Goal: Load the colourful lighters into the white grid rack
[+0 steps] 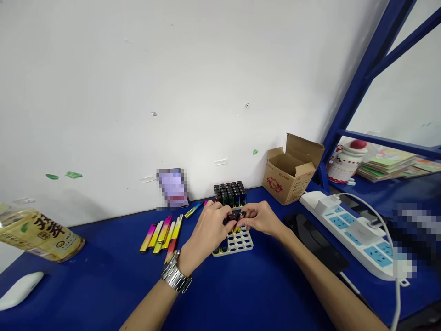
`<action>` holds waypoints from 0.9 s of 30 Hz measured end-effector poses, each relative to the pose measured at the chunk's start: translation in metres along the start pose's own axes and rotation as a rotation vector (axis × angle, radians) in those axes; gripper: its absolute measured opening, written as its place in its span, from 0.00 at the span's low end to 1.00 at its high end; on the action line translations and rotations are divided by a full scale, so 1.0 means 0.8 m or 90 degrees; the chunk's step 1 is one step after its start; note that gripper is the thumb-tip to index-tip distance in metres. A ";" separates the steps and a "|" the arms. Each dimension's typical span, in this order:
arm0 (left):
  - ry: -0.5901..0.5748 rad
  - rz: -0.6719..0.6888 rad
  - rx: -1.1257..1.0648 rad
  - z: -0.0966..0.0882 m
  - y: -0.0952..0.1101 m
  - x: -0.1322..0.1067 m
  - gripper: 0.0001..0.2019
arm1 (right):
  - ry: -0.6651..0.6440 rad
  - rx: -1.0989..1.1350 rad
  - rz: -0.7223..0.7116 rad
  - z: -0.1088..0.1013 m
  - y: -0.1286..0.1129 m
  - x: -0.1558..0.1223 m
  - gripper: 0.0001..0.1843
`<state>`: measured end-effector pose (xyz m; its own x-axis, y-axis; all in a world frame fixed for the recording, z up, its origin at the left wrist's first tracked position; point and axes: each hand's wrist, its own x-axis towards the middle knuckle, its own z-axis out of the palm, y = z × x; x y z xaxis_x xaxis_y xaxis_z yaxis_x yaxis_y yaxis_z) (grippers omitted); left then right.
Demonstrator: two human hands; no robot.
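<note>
A white tray (237,248) with rows of oval holes lies on the blue table. Dark-topped coloured pieces that look like lighters (230,195) stand upright in its far rows. Several more (221,248) are at its near left corner. My left hand (214,225), with a silver watch on its wrist, is closed at the tray's middle, thumb and fingers pinched on a dark-topped lighter (233,216). My right hand (259,218) is closed opposite it, its fingertips on another dark-topped lighter (242,214). The fingers partly hide both pieces and the holes beneath.
Shiny pink and yellow flat sticks (163,232) lie left of the tray. A phone (173,187) leans on the wall. To the right are an open carton (289,177), a dark tablet (317,241) and a power strip (354,234). A bottle (43,234) and white mouse (21,290) are left.
</note>
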<state>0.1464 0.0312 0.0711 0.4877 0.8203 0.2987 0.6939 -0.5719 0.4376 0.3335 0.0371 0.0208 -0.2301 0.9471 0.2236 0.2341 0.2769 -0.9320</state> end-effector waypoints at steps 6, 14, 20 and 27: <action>-0.004 -0.033 -0.033 -0.005 0.003 0.000 0.05 | -0.065 -0.050 -0.022 0.001 0.000 -0.002 0.19; 0.039 -0.164 0.107 -0.027 -0.037 -0.011 0.09 | -0.039 -0.193 -0.002 -0.015 -0.005 -0.001 0.18; -0.159 -0.309 0.230 -0.002 -0.058 -0.023 0.08 | -0.173 -0.320 0.073 -0.004 0.003 -0.001 0.07; -0.169 -0.334 0.228 -0.014 -0.076 -0.022 0.08 | -0.212 -0.381 0.043 0.011 0.003 0.002 0.06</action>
<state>0.0897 0.0513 0.0484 0.1203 0.9862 -0.1141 0.9839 -0.1031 0.1460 0.3251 0.0381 0.0161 -0.4522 0.8917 -0.0188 0.7178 0.3513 -0.6012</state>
